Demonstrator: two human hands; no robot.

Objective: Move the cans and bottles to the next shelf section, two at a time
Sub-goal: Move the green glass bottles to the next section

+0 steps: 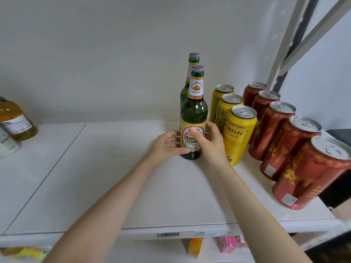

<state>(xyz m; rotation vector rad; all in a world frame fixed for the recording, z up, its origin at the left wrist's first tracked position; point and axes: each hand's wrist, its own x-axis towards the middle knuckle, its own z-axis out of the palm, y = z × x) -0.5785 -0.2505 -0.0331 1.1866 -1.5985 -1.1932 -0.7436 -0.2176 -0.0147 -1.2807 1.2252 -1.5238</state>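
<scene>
Left hand [167,145], right hand [209,142] both clamped low on front bottle [192,114], mid-shelf [114,177]. Risk: low grip let tall glass tip, striking rear bottle [193,61] just behind or yellow cans [241,133] beside.

Green bottles [193,111] upright, yellow cans [239,135], red cans [288,147]

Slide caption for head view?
Left hand and right hand grip the front Yanjing beer bottle, beside yellow Kron cans and red cans on a white shelf.
</scene>
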